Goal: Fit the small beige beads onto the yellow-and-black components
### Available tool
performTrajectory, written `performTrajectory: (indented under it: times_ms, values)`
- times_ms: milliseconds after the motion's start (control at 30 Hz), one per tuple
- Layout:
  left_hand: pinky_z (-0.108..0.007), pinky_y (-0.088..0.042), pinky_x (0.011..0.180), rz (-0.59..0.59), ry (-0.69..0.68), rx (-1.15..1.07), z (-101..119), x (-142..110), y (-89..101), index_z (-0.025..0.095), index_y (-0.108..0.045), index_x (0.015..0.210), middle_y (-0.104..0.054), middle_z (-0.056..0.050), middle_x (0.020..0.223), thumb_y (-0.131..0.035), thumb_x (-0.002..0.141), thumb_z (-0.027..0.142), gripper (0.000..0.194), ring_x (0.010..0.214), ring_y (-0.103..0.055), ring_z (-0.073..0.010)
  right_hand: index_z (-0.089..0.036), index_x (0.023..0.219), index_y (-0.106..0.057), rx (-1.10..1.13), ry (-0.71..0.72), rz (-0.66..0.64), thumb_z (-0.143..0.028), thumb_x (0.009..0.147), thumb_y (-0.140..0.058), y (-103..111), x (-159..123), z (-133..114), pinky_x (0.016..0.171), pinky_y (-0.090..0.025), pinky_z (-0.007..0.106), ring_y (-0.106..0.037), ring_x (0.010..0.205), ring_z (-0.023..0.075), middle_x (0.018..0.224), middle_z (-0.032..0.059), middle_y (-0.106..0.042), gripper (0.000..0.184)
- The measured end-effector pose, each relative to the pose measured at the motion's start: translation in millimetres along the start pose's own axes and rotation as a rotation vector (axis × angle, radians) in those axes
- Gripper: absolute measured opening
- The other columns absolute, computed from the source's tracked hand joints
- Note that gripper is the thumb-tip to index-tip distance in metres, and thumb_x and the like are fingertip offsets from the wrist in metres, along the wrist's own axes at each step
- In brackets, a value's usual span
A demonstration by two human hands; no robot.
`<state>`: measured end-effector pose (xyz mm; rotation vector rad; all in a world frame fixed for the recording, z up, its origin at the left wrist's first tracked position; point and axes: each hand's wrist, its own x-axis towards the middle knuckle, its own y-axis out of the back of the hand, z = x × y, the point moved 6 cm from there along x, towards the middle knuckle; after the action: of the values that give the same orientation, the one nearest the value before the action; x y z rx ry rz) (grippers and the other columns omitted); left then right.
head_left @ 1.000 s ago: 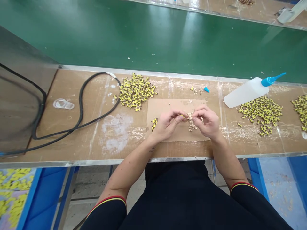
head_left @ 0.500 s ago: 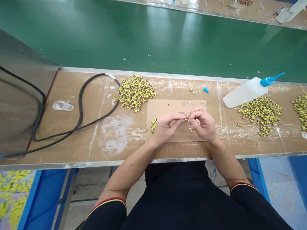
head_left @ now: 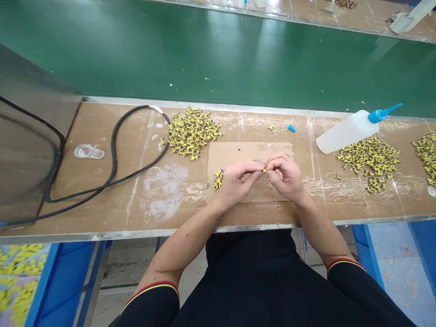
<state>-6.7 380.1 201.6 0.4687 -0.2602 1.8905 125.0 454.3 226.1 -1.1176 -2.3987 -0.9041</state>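
Note:
Between the fingertips of both hands is a tiny yellow and dark piece (head_left: 265, 170). My left hand (head_left: 237, 180) pinches it with thumb and forefinger. From the other side, my right hand (head_left: 285, 175) pinches close against the same piece; whether it also grips a smaller part is hidden. Both hands are above a cardboard sheet (head_left: 223, 153). Beside my left hand lies a small group of yellow and dark pieces (head_left: 218, 180). Tiny pale beige bits (head_left: 279, 174) lie partly behind my right hand.
A heap of yellow pieces (head_left: 192, 132) lies back left, near a black cable (head_left: 114, 154). At right a white bottle with a blue nozzle (head_left: 347, 131) leans over another yellow heap (head_left: 369, 156). A blue cap (head_left: 291, 128) lies behind the sheet. A green surface (head_left: 211, 59) runs beyond the bench.
My right hand has moved slightly left, bringing its fingertips closer to the left ones around the yellow piece. The left hand stays nearly still.

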Motion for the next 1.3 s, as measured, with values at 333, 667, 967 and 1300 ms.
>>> performTrajectory:
  times_ms: [333,667,967,1300]
  values:
    - [-0.028,-0.062,0.079,0.122,-0.187,0.189,9.6,-8.7,-2.7,0.019,-0.072,0.096,-0.080,-0.006,0.092,-0.068,0.095,0.018,0.004,0.086,-0.077,-0.0164,-0.024,0.091,-0.058,0.107,-0.045,0.000,-0.020,0.097,-0.060,-7.8,-3.4,4.6,0.064,-0.049,0.028,-0.057,0.074,0.0138,0.087,0.0007,-0.058,0.007]
    - [-0.025,-0.063,0.077,0.159,-0.273,0.309,14.4,-8.8,-2.8,0.019,-0.070,0.098,-0.080,-0.005,0.091,-0.067,0.094,0.014,0.008,0.085,-0.077,-0.0148,-0.024,0.093,-0.059,0.136,-0.133,0.007,-0.031,0.101,-0.056,-13.3,-7.3,13.0,0.067,-0.052,0.031,-0.060,0.081,0.0167,0.090,0.0034,-0.060,0.011]
    - [-0.040,-0.058,0.094,0.465,-0.104,0.703,-29.0,32.1,92.0,0.019,-0.076,0.103,-0.079,-0.008,0.107,-0.061,0.097,0.021,0.016,0.104,-0.074,-0.0200,-0.028,0.122,-0.059,0.161,-0.178,0.032,-0.033,0.102,-0.056,3.8,-11.4,21.7,0.069,-0.055,0.033,-0.062,0.092,0.0192,0.109,0.0069,-0.060,0.022]
    - [-0.038,-0.054,0.087,0.288,0.039,0.866,-9.0,32.4,133.3,0.019,-0.073,0.089,-0.076,-0.006,0.093,-0.059,0.091,0.022,0.015,0.092,-0.070,-0.0211,-0.023,0.095,-0.067,-0.136,-0.067,-0.051,-0.022,0.099,-0.057,35.8,1.9,15.2,0.065,-0.047,0.030,-0.060,0.073,0.0152,0.085,0.0028,-0.067,0.011]
